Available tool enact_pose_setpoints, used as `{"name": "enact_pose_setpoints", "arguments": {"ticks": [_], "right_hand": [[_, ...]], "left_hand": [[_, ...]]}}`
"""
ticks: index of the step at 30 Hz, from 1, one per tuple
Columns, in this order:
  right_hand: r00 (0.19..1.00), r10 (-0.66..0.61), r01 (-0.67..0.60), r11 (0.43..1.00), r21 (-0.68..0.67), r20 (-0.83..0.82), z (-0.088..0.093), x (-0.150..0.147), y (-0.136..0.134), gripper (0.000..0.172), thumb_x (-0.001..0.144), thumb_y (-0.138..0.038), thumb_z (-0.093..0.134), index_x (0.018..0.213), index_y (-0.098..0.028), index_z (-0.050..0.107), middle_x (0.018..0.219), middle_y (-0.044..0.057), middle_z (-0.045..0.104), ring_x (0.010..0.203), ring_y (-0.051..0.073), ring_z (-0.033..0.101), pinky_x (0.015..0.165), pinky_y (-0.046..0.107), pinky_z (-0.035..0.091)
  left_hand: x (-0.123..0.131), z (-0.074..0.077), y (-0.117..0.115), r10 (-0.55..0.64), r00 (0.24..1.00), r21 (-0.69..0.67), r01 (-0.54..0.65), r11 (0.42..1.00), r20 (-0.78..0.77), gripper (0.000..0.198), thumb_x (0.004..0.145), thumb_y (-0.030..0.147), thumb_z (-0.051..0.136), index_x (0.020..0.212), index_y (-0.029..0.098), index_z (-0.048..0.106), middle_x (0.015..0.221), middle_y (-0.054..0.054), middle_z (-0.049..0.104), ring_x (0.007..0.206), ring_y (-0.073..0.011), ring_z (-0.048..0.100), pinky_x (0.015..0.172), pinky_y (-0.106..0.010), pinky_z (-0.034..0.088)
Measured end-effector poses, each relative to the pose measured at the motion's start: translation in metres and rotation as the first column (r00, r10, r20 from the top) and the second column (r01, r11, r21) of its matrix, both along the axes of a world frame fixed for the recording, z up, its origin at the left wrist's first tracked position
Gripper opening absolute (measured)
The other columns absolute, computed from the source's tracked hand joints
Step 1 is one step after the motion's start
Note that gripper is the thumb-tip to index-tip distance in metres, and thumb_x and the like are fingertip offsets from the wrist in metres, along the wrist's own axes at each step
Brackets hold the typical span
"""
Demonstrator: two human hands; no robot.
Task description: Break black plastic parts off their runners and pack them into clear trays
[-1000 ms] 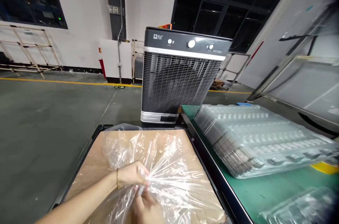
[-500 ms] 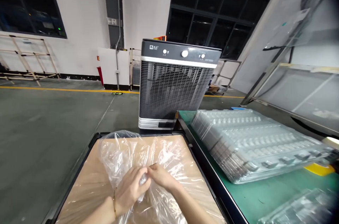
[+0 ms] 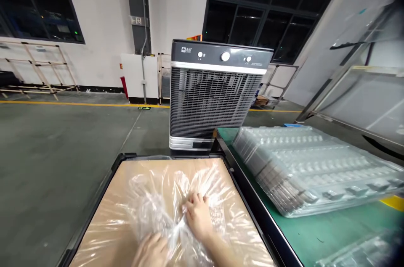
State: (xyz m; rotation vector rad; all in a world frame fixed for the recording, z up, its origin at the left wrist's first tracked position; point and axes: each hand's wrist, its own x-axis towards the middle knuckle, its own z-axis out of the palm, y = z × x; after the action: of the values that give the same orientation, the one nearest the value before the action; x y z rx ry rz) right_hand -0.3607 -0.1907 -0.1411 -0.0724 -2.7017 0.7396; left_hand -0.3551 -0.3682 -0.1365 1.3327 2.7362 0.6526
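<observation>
A clear plastic bag (image 3: 148,206) lies gathered and wrinkled over a brown cardboard sheet (image 3: 104,204), its middle twisted into a tight bunch. My right hand (image 3: 198,216) is closed on the plastic just right of the bunch, fingers curled down. Lower and to the left, my left hand (image 3: 152,251) rests on the plastic with its fingers stretched forward; it is slightly blurred and partly cut off by the bottom edge. The cardboard and film fill a black-rimmed crate (image 3: 94,199).
Close on the right, a green-topped table (image 3: 303,233) carries a stack of clear plastic trays (image 3: 293,170). A large air cooler (image 3: 214,99) stands beyond the crate. Grey floor (image 3: 57,145) stretches away left, towards pipe racks (image 3: 41,65) by the wall.
My hands were together above the cardboard, holding the gathered plastic up. Now they are apart: left lower and nearer, right shifted right. The raised bag has settled flat.
</observation>
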Motion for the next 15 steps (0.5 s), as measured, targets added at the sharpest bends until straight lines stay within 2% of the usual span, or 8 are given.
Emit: {"name": "enact_pose_setpoints", "arguments": {"ticks": [3, 5, 6, 8, 10, 11, 13, 15], "right_hand": [[0.999, -0.018, 0.018, 1.0, -0.007, -0.04, -0.013, 0.007, -0.001, 0.018, 0.072, -0.013, 0.041, 0.057, -0.016, 0.051, 0.072, 0.002, 0.044, 0.073, 0.015, 0.036, 0.069, 0.032, 0.026], [0.997, -0.033, 0.03, 0.999, -0.032, -0.074, -0.013, 0.009, -0.001, 0.018, 0.073, -0.015, 0.042, 0.058, -0.017, 0.052, 0.076, 0.002, 0.044, 0.076, 0.015, 0.037, 0.07, 0.031, 0.027], [0.995, -0.044, 0.039, 0.998, -0.05, -0.092, -0.012, 0.01, -0.001, 0.016, 0.072, -0.015, 0.042, 0.06, -0.017, 0.053, 0.078, 0.002, 0.044, 0.077, 0.015, 0.037, 0.07, 0.031, 0.028], [0.989, -0.08, 0.068, 0.993, -0.096, -0.125, -0.007, 0.014, -0.001, 0.015, 0.072, -0.014, 0.042, 0.067, -0.018, 0.055, 0.082, 0.003, 0.044, 0.08, 0.016, 0.038, 0.07, 0.031, 0.03], [0.982, -0.12, 0.098, 0.984, -0.152, -0.146, -0.001, 0.021, -0.003, 0.016, 0.075, -0.016, 0.04, 0.073, -0.018, 0.055, 0.078, 0.003, 0.045, 0.077, 0.016, 0.04, 0.068, 0.03, 0.032], [0.98, -0.131, 0.103, 0.978, -0.179, -0.15, 0.002, 0.026, -0.005, 0.016, 0.076, -0.018, 0.039, 0.074, -0.018, 0.055, 0.074, 0.003, 0.046, 0.074, 0.015, 0.042, 0.066, 0.03, 0.033], [0.98, -0.124, 0.086, 0.971, -0.224, -0.157, 0.008, 0.038, -0.014, 0.017, 0.077, -0.022, 0.039, 0.074, -0.018, 0.056, 0.067, 0.002, 0.048, 0.067, 0.013, 0.044, 0.062, 0.027, 0.035], [0.981, -0.066, 0.016, 0.964, -0.266, -0.18, 0.015, 0.049, -0.025, 0.016, 0.077, -0.022, 0.041, 0.075, -0.019, 0.057, 0.065, 0.001, 0.051, 0.065, 0.012, 0.045, 0.061, 0.025, 0.036]], "left_hand": [[0.01, 0.013, 0.009, 0.014, 0.982, 0.03, -0.02, 0.999, 0.188, 0.02, 0.067, 0.006, 0.036, 0.066, 0.017, 0.054, 0.086, -0.006, 0.054, 0.078, -0.0205, 0.046, 0.066, -0.033, 0.036], [0.002, 0.031, 0.019, -0.006, 0.94, 0.077, -0.022, 0.997, 0.342, 0.023, 0.074, 0.015, 0.034, 0.058, 0.014, 0.051, 0.108, -0.007, 0.044, 0.078, -0.0177, 0.048, 0.069, -0.033, 0.038], [-0.005, 0.039, 0.024, -0.027, 0.902, 0.101, -0.018, 0.995, 0.432, 0.029, 0.077, 0.02, 0.03, 0.056, 0.014, 0.05, 0.11, -0.007, 0.043, 0.073, -0.0149, 0.05, 0.066, -0.031, 0.04], [-0.02, 0.048, 0.032, -0.07, 0.797, 0.138, -0.017, 0.99, 0.6, 0.039, 0.08, 0.03, 0.02, 0.064, 0.014, 0.051, 0.089, -0.008, 0.053, 0.056, -0.0103, 0.05, 0.053, -0.025, 0.042], [-0.032, 0.048, 0.037, -0.093, 0.699, 0.167, -0.038, 0.985, 0.709, 0.04, 0.081, 0.034, 0.016, 0.082, 0.012, 0.05, 0.062, -0.003, 0.052, 0.044, -0.0093, 0.046, 0.041, -0.021, 0.039], [-0.036, 0.045, 0.039, -0.095, 0.667, 0.177, -0.056, 0.983, 0.739, 0.036, 0.08, 0.034, 0.021, 0.09, 0.011, 0.047, 0.058, -0.002, 0.051, 0.043, -0.0094, 0.045, 0.039, -0.02, 0.038], [-0.036, 0.037, 0.041, -0.086, 0.654, 0.199, -0.101, 0.975, 0.752, 0.033, 0.073, 0.029, 0.039, 0.1, 0.011, 0.043, 0.069, -0.004, 0.053, 0.05, -0.0108, 0.047, 0.045, -0.022, 0.04], [-0.03, 0.031, 0.044, -0.07, 0.686, 0.23, -0.145, 0.962, 0.724, 0.033, 0.067, 0.02, 0.047, 0.099, 0.013, 0.046, 0.087, -0.007, 0.052, 0.068, -0.0145, 0.05, 0.06, -0.026, 0.042]]}}
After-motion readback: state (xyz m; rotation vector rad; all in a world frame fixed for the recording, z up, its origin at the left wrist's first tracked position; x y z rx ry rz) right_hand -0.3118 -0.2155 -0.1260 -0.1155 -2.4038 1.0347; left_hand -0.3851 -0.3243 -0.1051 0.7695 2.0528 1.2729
